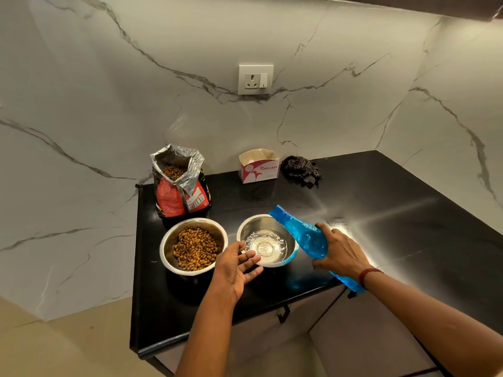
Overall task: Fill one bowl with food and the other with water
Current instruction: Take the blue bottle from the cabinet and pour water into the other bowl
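Black counter (pixel 381 213) holds the water bowl (pixel 261 223), shallowly filled, just beside the kibble bowl (pixel 174 236), so pouring water seems the step in hand: the right hand (pixel 340 251) grips a blue bottle (pixel 302 235) slanted over its rim, the left hand (pixel 236 265) hovers nearby with fingers relaxed, and topping up likely needs a lower tilt.

The light is warm and rather dim, it falls from above, and it makes a bright star-shaped glare on the black counter (pixel 408 240) toward its right side and a blue tint under the blue bottle (pixel 302 235) near the front edge, while the wide lens bends the lines of the marble wall (pixel 81 104) at the borders.
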